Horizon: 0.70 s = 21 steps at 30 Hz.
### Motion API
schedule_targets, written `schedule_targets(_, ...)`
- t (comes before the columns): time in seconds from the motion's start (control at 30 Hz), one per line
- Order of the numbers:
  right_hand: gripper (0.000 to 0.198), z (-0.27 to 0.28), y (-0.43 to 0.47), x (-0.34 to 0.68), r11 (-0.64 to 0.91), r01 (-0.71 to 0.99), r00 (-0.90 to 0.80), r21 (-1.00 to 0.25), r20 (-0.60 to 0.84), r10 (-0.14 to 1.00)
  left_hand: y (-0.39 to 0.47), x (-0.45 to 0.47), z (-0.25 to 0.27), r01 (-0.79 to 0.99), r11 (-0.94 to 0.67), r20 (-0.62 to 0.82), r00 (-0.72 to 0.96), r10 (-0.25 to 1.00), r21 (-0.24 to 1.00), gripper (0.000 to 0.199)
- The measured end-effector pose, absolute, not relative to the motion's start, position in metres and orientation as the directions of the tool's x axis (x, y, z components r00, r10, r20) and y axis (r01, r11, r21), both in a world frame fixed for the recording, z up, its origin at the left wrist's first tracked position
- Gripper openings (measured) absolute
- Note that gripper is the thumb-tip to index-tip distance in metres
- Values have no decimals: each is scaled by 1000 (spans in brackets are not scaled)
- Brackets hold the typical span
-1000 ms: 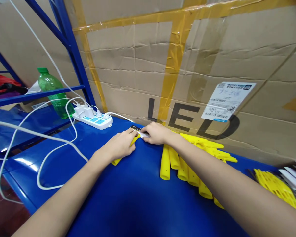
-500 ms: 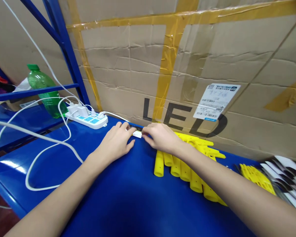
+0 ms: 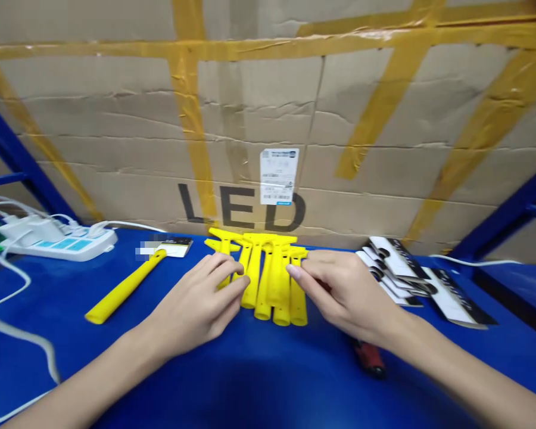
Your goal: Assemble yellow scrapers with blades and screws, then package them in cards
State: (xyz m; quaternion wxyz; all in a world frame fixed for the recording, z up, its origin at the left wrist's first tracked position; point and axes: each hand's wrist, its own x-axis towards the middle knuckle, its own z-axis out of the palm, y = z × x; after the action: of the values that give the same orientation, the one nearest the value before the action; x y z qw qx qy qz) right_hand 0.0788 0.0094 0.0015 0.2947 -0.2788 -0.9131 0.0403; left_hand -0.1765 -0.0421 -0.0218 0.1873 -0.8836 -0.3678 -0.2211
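A pile of yellow hollow plastic handles with wide T-shaped heads [image 3: 274, 277] lies on the blue table, heads toward the cardboard. My left hand [image 3: 205, 298] is at the pile's left side, its fingers loosely bent and apart, overlapping the nearest handles. At the right side, my right hand [image 3: 348, 292] has its thumb and forefinger close together around the head of the outermost handle; its other fingers are curled. One separate yellow handle [image 3: 127, 286] lies slantwise to the left, its upper end against a black-and-white card [image 3: 178, 246].
A white power strip [image 3: 78, 244] with plugs and loose white cables sits at the left. Black-and-white cards [image 3: 395, 268] are stacked at the right. A red-and-black tool [image 3: 370, 358] lies partly below my right forearm. A large taped cardboard box [image 3: 250, 119] stands behind.
The view has swung right. Both hands have left the small white item near the power strip and are now at the yellow handles. A separate handle now lies by the card.
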Motion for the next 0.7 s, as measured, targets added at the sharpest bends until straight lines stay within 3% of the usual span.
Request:
schedule_targets(0.13,45,-14,-1,128,835,512,-657,-200,535,531,-36,-135,-21,650,-746,509,696,507,-146,17)
schedule_targets(0.3,44,-40,1,177,762,590,-521,-269,594,613,-32,-90,-23,561,-815,431,777,460,-142,20)
schedule_targets(0.43,11,-50,10,199,654,673,-406,-346,566,717,-26,-64,-23,555,-823,389,789,475,-121,20)
schedule_targets(0.5,20,-51,14,203,613,693,-371,-378,543,754,-19,-54,-23,559,-824,373,788,491,-96,21)
schedule_targets(0.7,14,-50,15,202,601,709,-430,-369,449,783,-8,-39,-25,538,-843,344,791,506,2,25)
